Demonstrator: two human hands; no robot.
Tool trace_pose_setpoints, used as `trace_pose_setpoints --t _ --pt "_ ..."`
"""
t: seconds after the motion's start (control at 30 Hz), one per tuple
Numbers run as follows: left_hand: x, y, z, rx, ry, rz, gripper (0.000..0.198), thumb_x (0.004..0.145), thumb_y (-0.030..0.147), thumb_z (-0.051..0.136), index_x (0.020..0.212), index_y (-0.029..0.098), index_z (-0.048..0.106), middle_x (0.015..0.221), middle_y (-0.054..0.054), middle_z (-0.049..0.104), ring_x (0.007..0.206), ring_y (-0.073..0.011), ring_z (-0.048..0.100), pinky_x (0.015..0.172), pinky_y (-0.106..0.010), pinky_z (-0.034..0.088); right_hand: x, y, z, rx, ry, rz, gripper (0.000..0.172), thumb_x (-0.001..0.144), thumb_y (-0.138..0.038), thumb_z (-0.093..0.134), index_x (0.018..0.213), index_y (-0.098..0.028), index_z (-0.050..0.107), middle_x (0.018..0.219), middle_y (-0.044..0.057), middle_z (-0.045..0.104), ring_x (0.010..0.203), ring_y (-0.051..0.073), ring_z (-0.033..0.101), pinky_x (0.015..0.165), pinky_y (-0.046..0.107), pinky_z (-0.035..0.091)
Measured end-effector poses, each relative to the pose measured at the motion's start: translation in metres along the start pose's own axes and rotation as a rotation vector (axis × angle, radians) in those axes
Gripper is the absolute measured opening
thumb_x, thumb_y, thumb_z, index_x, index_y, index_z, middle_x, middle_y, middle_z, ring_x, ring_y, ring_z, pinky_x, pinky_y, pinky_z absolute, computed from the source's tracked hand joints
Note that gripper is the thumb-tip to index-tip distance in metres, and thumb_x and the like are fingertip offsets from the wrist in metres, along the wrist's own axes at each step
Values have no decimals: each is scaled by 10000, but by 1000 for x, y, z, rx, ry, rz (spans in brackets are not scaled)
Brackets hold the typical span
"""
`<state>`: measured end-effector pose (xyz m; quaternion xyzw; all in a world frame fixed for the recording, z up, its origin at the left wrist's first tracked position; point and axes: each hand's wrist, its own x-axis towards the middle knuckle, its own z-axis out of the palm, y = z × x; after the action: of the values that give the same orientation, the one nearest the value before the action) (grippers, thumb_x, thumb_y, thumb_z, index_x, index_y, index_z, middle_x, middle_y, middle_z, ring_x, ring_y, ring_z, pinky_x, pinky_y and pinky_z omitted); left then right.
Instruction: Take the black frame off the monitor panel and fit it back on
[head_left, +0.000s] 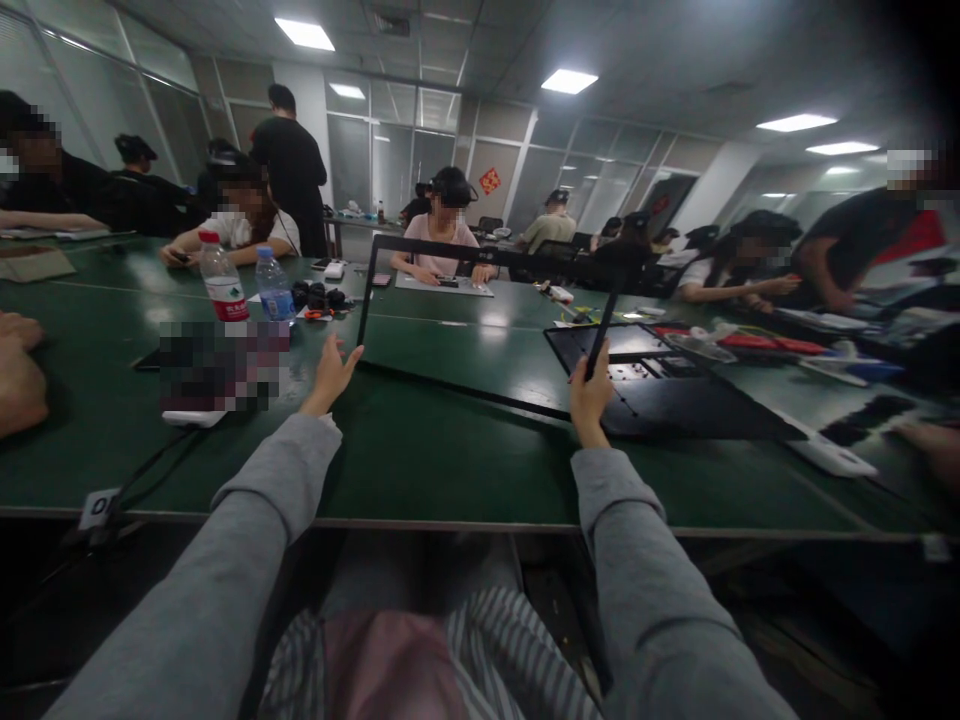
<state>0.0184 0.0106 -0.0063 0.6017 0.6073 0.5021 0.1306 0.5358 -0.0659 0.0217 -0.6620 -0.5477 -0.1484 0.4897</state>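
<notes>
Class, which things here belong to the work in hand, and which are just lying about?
Belong to the work:
black frame, gripped by the right hand, left hand at its lower left corner
probably the dark panel near the right hand

Apparently just lying about:
red-capped bottle
blue-capped bottle
black items beside them

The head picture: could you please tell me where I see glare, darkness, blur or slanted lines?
In the head view, pale glare on the glossy green tabletop shows through the thin black rectangular frame; in the head view, the white rectangular ceiling lights look washed out, and the upper right corner goes black; also in the head view, fine print is blurred and the left glass partitions slant.
</notes>
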Motion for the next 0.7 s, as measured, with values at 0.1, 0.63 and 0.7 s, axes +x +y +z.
trace_pose_setpoints --t 0.1,0.63,0.7 --pt "-1 3 4 -57 -53 -24 582 1034 387 639 1550 160 492 1416 -204 698 1154 -278 752 1040 -441 586 0 10 9 60 -77 129 653 1030 -489 440 1591 -163 515 1087 160 778 1052 339 747 1030 499 553" --pt "4 -8 -11 224 -113 -235 359 872 258 737 1216 192 815 1212 -119 821 1103 -275 758 983 -355 542 3 51 48 401 -460 296 494 683 -290 649 1172 -222 644 1084 102 781 1158 298 729 1148 570 518" --pt "3 -9 -11 280 -106 -214 360 869 289 755 1214 213 823 1247 -126 813 1190 -315 725 1063 -421 516 3 49 47 349 -423 276 474 687 -290 677 1155 -212 679 1119 124 787 1195 321 727 1160 583 508"
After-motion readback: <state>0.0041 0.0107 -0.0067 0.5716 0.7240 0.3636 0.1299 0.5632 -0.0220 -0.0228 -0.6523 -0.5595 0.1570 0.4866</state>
